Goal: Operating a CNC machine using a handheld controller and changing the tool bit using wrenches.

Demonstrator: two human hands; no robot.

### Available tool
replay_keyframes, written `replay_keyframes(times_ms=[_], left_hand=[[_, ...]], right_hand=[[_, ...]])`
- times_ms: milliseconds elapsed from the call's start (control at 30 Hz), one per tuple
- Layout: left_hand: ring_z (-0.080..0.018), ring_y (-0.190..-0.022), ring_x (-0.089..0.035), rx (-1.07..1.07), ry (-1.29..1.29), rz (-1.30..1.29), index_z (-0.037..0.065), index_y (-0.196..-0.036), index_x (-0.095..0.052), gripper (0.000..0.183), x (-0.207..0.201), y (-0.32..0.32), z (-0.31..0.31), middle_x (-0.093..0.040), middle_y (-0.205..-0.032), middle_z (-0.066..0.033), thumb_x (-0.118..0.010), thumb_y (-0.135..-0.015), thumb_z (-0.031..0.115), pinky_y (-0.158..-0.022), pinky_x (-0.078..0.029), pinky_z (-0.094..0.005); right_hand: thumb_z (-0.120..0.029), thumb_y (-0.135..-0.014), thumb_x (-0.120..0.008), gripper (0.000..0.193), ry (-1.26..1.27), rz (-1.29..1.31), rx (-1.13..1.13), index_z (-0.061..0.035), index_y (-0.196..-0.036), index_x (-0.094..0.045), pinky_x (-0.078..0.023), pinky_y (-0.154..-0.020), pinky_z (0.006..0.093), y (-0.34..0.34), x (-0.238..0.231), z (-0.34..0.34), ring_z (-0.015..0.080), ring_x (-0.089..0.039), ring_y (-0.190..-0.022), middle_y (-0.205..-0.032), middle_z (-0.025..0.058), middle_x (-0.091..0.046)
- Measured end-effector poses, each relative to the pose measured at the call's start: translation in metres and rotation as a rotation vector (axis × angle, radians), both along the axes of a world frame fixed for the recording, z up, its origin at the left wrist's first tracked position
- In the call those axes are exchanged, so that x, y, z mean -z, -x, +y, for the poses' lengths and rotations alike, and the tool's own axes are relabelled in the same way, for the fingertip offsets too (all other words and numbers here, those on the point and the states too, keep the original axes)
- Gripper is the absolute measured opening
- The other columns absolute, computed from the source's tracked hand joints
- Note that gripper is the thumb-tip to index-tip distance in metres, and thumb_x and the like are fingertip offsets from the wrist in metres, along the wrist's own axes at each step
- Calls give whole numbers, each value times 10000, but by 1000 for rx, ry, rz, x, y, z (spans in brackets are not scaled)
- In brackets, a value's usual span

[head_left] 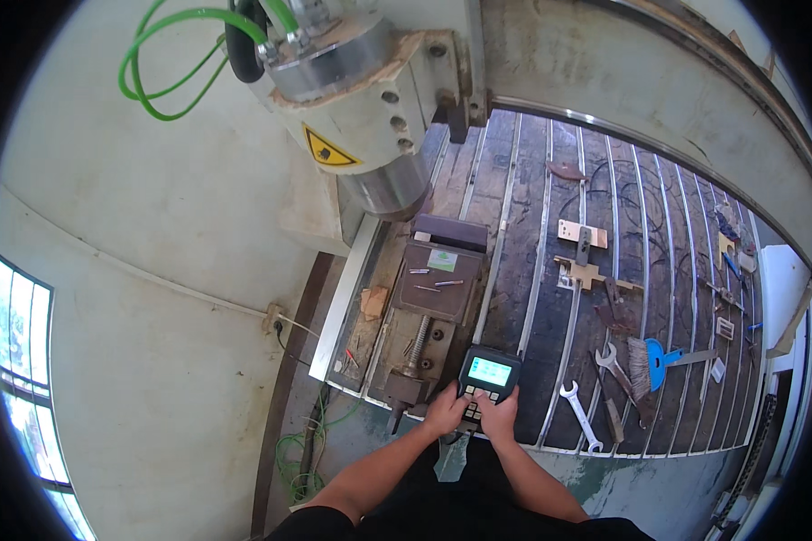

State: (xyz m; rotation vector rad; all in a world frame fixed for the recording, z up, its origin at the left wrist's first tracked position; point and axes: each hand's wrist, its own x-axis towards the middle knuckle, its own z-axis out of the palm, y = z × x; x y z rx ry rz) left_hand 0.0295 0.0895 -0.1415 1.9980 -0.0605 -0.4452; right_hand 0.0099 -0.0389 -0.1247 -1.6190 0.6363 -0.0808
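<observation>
- Head view, and both hands are on a dark handheld controller (488, 387), its screen (490, 371) glowing, right in front of the body
- Left hand (446, 411) is clamped on the controller's lower left side, thumb over the keys (494, 396)
- Right hand (500, 415) is clamped on the lower right side, its thumb on the keypad too, the two hands close together
- Controller is held at the near edge of a slotted machine table (528, 311), just right of the near end of a dark vise (438, 299)
- On top of that vise, small slim metal pieces (451, 283) lie near a green-and-white label (442, 260)
- Up above, a big spindle head (356, 117) hangs beyond the vise, yellow warning sign (330, 147) on its side, green hoses (203, 13) looping off to the left
- Over on the right, an open-ended wrench (581, 417) lies near the front edge, a larger wrench (612, 365) and a brush (639, 370) just past it
</observation>
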Motion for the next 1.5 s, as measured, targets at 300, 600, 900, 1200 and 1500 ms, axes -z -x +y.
replay_keyframes(times_ms=[300, 600, 900, 1200, 1500], left_hand=[[-439, -920, -511, -18, 76, -4, -18, -1017, -436, 358, -7, -8, -6, -547, -940, -273, -454, -827, 285, -773, -405, -459], [-444, -905, -521, 10, 30, 7, -17, -1007, -455, 368, -5, -10, -5, -555, -909, -285, -457, -818, 299, -758, -408, -457], [-420, -978, -509, -27, 15, 48, -19, -1070, -469, 460, -4, -13, -12, -535, -1027, -287, -436, -795, 348, -825, -392, -442], [-394, -960, -550, -4, 5, 144, -35, -1031, -533, 588, -11, -24, -12, -577, -985, -265, -526, -747, 479, -826, -421, -419], [-381, -947, -560, -3, -26, 133, -46, -1007, -547, 634, -12, -23, -14, -579, -983, -265, -562, -714, 516, -814, -432, -421]], right_hand=[[-207, -674, -704, 486, 57, -12, 73, 30, -1025, -466, -445, -748, 342, -4, 10, 3, 236, -581, -809, -879, 146, -596], [-187, -707, -687, 421, 81, -49, 121, 23, -1008, -482, -440, -737, 306, -1, 7, 8, 178, -552, -792, -896, 112, -586], [-104, -737, -613, 596, -92, -98, 70, 23, -1212, -276, -422, -813, 300, 11, 29, -1, 185, -515, -913, -1021, 116, -504], [-102, -672, -611, 572, -166, -151, 225, 35, -1167, -361, -421, -803, 305, 14, 39, 11, 200, -534, -890, -992, 140, -541], [-107, -708, -568, 510, -133, -241, 227, 36, -1159, -378, -421, -799, 299, 18, 49, 12, 196, -535, -882, -983, 138, -551]])
